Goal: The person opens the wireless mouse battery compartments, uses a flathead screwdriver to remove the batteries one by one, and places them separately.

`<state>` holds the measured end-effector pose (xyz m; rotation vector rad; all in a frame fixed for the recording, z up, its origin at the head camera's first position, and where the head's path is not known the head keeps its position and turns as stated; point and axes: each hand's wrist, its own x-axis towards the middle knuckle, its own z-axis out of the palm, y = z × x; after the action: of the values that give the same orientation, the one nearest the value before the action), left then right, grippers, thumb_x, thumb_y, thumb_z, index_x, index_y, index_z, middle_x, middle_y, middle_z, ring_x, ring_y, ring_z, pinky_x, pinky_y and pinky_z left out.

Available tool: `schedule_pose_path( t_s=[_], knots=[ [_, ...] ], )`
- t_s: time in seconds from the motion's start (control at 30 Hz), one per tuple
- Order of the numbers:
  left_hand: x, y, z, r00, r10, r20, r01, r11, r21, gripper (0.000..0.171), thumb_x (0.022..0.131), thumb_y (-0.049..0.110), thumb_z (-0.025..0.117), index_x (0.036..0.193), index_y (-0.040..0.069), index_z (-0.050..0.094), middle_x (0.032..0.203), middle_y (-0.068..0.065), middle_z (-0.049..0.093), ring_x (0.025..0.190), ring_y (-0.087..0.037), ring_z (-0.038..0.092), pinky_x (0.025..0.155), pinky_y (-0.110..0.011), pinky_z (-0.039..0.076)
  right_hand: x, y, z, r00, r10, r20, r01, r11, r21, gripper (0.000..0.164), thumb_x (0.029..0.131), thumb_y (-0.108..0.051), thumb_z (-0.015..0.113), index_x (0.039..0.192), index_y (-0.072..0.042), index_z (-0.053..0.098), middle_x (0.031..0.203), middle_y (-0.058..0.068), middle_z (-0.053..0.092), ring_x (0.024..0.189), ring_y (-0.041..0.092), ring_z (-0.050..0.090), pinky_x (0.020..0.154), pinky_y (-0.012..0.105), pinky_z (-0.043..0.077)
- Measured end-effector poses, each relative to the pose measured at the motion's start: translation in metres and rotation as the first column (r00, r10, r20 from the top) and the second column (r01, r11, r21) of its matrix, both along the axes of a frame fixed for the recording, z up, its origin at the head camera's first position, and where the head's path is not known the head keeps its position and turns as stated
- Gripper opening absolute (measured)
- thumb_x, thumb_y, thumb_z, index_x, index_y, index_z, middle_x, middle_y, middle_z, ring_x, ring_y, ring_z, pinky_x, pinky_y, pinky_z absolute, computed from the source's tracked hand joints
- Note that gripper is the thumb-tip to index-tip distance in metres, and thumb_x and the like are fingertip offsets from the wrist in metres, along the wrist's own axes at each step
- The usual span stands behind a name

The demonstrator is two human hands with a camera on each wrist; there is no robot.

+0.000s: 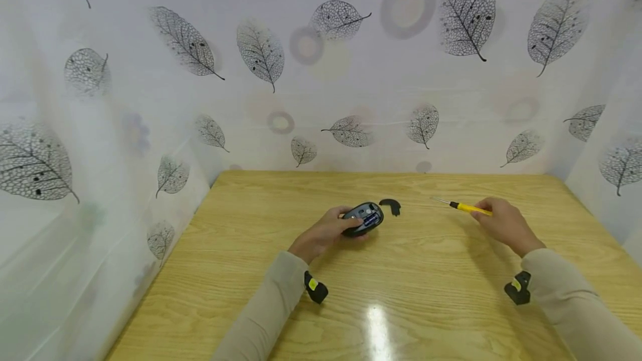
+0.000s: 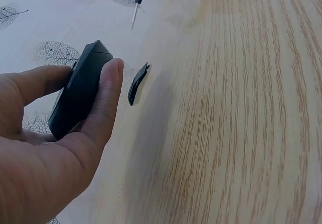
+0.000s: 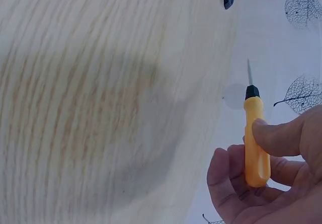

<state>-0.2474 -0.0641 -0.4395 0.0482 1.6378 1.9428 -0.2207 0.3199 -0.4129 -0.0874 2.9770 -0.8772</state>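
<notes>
My left hand [image 1: 327, 231] grips a dark computer mouse [image 1: 355, 231], its underside turned up and a battery [image 1: 371, 219] showing in the uncovered compartment. In the left wrist view the thumb and fingers hold the mouse [image 2: 83, 90] by its sides. A curved black battery cover [image 1: 391, 205] lies on the table just beyond the mouse. Over to the right, my right hand [image 1: 506, 224] pinches a yellow-handled screwdriver [image 1: 468, 208] between thumb and fingers. The screwdriver's thin metal tip points left, towards the cover, and touches nothing.
Both hands are above a wood-grain table [image 1: 401, 277]. A pale curtain [image 1: 351, 82] printed with leaves hangs behind the table's far edge and along both sides. Each wrist carries a small black camera [image 1: 316, 287].
</notes>
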Motion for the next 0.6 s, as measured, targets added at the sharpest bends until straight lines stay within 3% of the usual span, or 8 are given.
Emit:
schedule_pose_path(
  t_s=[0.17,0.33,0.6],
  knots=[
    [0.0,-0.001,0.0,1.0,0.013,0.0,-0.013,1.0,0.012,0.05,0.102,0.005,0.06,0.148,-0.003,0.039,0.133,-0.024,0.054,0.106,-0.035,0.069,0.101,-0.042,0.055,0.001,-0.009,0.005,1.0,0.004,-0.008,-0.004,0.998,-0.06,0.039,0.105,-0.017,0.056,0.125,0.017,0.056,0.117,0.036,0.06,0.092,0.041,0.064,0.07,0.049,0.057],
    [-0.002,-0.001,0.0,1.0,0.016,0.005,-0.016,1.0,0.007,0.05,0.102,0.004,0.06,0.147,-0.006,0.04,0.134,-0.026,0.053,0.105,-0.034,0.069,0.098,-0.039,0.056,0.002,-0.017,0.01,1.0,0.02,-0.015,-0.022,0.989,-0.144,0.039,0.106,-0.017,0.056,0.126,0.016,0.055,0.109,0.032,0.063,0.084,0.036,0.067,0.064,0.038,0.059],
    [-0.001,-0.004,0.001,1.0,0.009,-0.001,-0.009,1.0,-0.005,0.052,0.102,0.007,0.061,0.148,-0.006,0.039,0.136,-0.026,0.053,0.104,-0.032,0.07,0.099,-0.039,0.056,0.0,-0.027,0.016,0.997,0.012,-0.079,-0.027,0.981,-0.194,0.039,0.104,-0.018,0.06,0.124,0.014,0.056,0.107,0.03,0.065,0.084,0.035,0.07,0.069,0.043,0.063]
  ],
)
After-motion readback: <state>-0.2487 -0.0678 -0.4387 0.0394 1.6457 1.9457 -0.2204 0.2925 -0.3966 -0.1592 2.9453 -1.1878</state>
